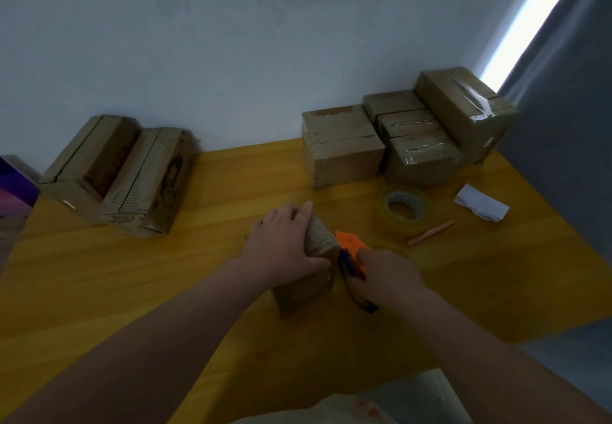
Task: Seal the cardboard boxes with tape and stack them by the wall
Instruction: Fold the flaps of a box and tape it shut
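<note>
Partway: a group of taped boxes (414, 132) stood stacked at the worktop's (165, 291) far right corner by the wall, and two boxes (122, 175) at the far left edge appeared not yet sealed. One small box (304, 287) stood mid-worktop, the left hand (284, 241) gripping its top. The right hand's (387, 274) fingers clenched an orange-and-blue tool (351, 248) at the box's right side, with the tape roll (402, 206) nearby.

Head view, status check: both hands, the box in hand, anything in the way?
Left hand grips small brown cardboard box, mid-table. Right hand holds orange plastic cutter beside it. Clear tape roll lies between it and taped boxes at wall.
</note>
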`<act>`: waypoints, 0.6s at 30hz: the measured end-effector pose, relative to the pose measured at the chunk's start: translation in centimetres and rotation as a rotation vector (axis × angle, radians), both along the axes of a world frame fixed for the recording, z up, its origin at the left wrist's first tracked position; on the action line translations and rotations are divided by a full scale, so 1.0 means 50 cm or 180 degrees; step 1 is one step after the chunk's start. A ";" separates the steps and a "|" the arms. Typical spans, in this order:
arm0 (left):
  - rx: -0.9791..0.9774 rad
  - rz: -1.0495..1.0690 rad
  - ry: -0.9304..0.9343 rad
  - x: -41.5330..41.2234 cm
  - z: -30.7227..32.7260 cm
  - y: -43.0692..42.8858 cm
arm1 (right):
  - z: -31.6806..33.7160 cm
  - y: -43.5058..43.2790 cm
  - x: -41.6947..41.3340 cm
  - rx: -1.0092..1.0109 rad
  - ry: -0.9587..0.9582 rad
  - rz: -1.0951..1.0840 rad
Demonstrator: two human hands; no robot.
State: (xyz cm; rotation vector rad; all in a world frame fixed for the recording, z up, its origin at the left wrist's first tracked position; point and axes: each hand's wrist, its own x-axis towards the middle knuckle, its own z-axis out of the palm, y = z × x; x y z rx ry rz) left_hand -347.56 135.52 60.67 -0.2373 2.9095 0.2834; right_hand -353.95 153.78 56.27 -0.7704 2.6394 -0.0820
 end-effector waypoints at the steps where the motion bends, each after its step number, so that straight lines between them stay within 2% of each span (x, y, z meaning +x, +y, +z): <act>1: 0.0090 0.0035 -0.0012 -0.002 0.002 -0.003 | -0.009 -0.004 0.006 0.0080 -0.0102 -0.0073; 6: 0.0880 0.0195 0.0126 0.000 0.025 -0.039 | -0.059 -0.014 0.014 0.0174 -0.0179 -0.0381; 11: 0.1184 0.0114 0.0160 0.011 0.036 -0.080 | -0.054 -0.013 0.019 -0.0014 -0.0233 -0.0327; 14: 0.1553 0.0074 -0.0098 0.012 0.042 -0.104 | -0.024 -0.005 -0.004 -0.0478 -0.0257 -0.0642; 18: 0.2155 0.0158 -0.0319 0.005 0.042 -0.138 | 0.007 0.014 -0.051 -0.1429 -0.0896 -0.1238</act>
